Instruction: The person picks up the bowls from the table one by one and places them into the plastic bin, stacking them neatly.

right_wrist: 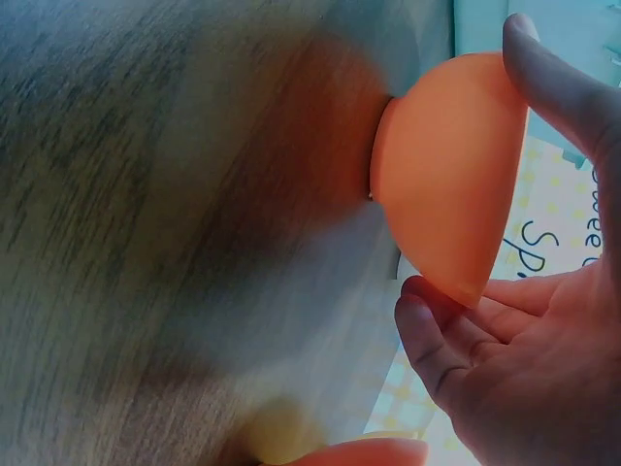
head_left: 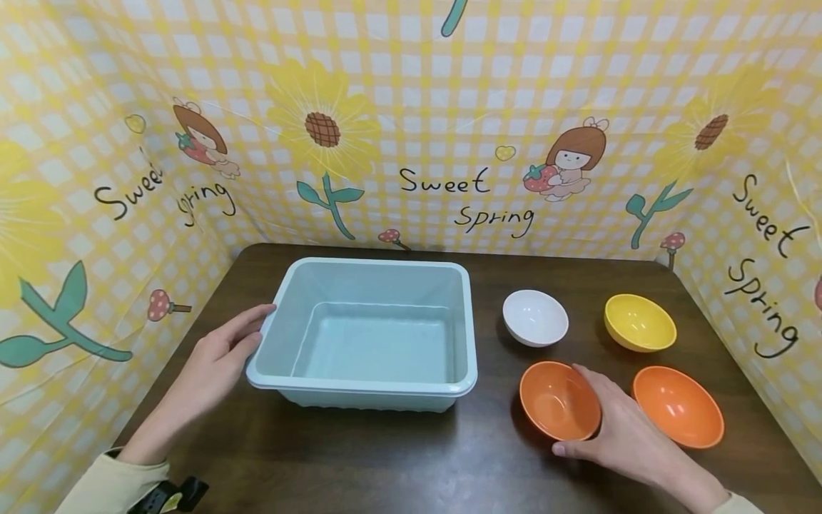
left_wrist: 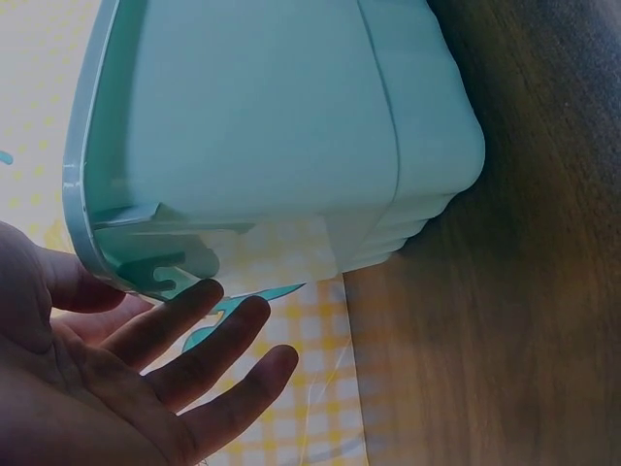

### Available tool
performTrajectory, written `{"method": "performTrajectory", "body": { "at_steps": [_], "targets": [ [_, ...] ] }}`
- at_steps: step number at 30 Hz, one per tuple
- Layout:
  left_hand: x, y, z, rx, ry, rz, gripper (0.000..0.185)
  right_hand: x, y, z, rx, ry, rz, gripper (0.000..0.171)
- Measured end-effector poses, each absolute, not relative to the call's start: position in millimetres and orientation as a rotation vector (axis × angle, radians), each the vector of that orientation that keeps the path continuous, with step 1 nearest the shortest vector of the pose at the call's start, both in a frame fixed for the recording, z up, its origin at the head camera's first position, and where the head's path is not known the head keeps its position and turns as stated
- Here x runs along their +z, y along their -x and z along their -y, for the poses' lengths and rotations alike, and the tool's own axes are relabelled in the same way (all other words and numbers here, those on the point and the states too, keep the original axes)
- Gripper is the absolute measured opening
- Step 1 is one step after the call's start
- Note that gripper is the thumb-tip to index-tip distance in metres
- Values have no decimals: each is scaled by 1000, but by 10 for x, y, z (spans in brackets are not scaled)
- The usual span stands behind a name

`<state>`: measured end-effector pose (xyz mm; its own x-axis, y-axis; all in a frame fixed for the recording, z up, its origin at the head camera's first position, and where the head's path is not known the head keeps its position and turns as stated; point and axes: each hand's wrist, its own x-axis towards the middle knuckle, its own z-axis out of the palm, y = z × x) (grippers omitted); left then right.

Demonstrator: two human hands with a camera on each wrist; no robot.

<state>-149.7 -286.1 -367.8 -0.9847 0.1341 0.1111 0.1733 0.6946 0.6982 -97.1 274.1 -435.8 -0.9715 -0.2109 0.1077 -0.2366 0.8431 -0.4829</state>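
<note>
A light-blue plastic basin (head_left: 379, 389) stands on the dark table. My left hand (head_left: 221, 360) is at its left rim, fingertips touching the outside. In the left wrist view the fingers (left_wrist: 209, 374) are loosely spread beside the basin's wall (left_wrist: 262, 116). My right hand (head_left: 619, 428) grips an orange bowl (head_left: 555, 403) to the right of the basin, thumb at the near rim and fingers round its right side. The right wrist view shows that bowl (right_wrist: 451, 175) from the side, its base close to the tabletop. Its inside holds nothing.
A white bowl (head_left: 535, 319) sits behind the held bowl, and a yellow bowl (head_left: 638, 325) farther right. Another orange bowl (head_left: 677, 407) stands just right of my right hand. A checked, printed cloth (head_left: 411, 128) hangs round the back and sides of the wooden table (head_left: 359, 464).
</note>
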Motion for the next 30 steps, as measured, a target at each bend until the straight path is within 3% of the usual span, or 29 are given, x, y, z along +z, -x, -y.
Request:
{"method": "performTrajectory", "body": {
  "at_steps": [30],
  "targets": [
    [-3693, 1509, 2870, -1181, 252, 2835, 46, -4338, 980, -2783, 922, -264, 2923, 118]
  ]
}}
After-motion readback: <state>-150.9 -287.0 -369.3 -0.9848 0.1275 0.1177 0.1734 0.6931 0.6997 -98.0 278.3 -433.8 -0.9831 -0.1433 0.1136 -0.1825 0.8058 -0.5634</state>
